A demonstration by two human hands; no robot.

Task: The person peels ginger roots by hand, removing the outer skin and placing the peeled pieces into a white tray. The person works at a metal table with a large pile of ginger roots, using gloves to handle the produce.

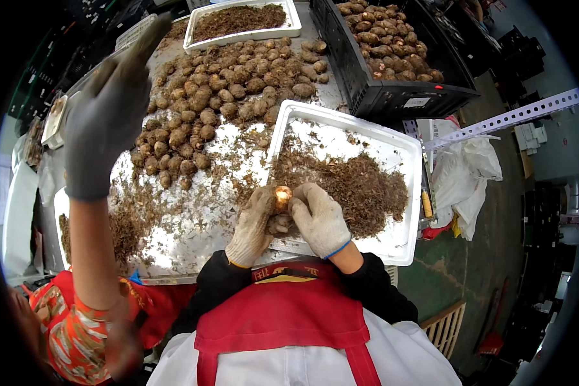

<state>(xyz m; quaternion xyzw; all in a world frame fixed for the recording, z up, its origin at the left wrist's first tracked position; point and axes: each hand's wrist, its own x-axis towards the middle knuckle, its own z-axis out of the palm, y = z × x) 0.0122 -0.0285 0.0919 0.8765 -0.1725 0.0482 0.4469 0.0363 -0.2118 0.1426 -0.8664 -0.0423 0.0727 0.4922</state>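
A small taro corm [283, 195], its pale, trimmed face turned up, sits between my two hands above the near-left edge of a white foam tray [417, 202]. My left hand [252, 227], in a soiled white knit glove, grips the corm from the left. From the other side my right hand [320, 219], gloved the same way, has its thumb and fingers bent against the corm's right edge. Whether it pinches a shred of skin is too small to tell. Brown fibrous peelings [362, 193] are heaped in the tray just beyond my right hand.
Many hairy taro corms [231, 82] cover the metal table [173, 236]. A black plastic crate [381, 99] of corms stands back right. Behind lies another foam tray [243, 34] with peelings. On the left, a co-worker's grey-gloved hand [103, 130] reaches across. A perforated metal bar [506, 118] juts out right.
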